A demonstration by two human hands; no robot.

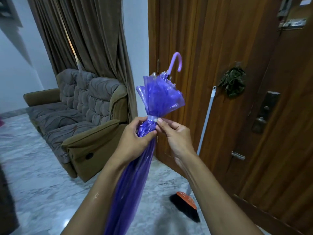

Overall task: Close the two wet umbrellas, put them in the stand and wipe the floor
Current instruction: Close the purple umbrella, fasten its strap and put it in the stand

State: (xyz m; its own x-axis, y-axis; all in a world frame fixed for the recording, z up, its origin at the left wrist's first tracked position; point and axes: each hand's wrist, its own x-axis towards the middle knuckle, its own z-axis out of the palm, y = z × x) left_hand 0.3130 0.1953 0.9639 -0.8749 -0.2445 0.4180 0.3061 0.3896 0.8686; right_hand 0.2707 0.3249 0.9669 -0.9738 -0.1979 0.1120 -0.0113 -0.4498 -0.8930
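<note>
The right grip (177,134) has thumb and forefinger closed in a pinch on the pale strap (153,119) that bands the canopy. The left grip (135,138) is curled right round the gathered folds just below that band. Together they hold the purple umbrella (160,97) upright in front of the person. Its hooked handle (177,62) is uppermost and the furled length runs down between the forearms towards the marble floor (42,175). Whether the strap's fastener is actually done up I cannot tell, since the fingertips cover it.

Above the strap the plastic flares out loosely. If the pinch slips before the fastener catches, I'd expect the folds to spring apart and need rolling again. The film looks slick and the left forearm shows drops, so the left grip could slide, letting the umbrella fall or shed more water onto the floor.

A broom (205,119) leans against the wooden door (194,48) just to the right, and a swing of the umbrella could knock it over. A cloth (232,82) hangs on the door and a sofa (84,106) stands to the left. Neither the stand nor the second umbrella is in view.
</note>
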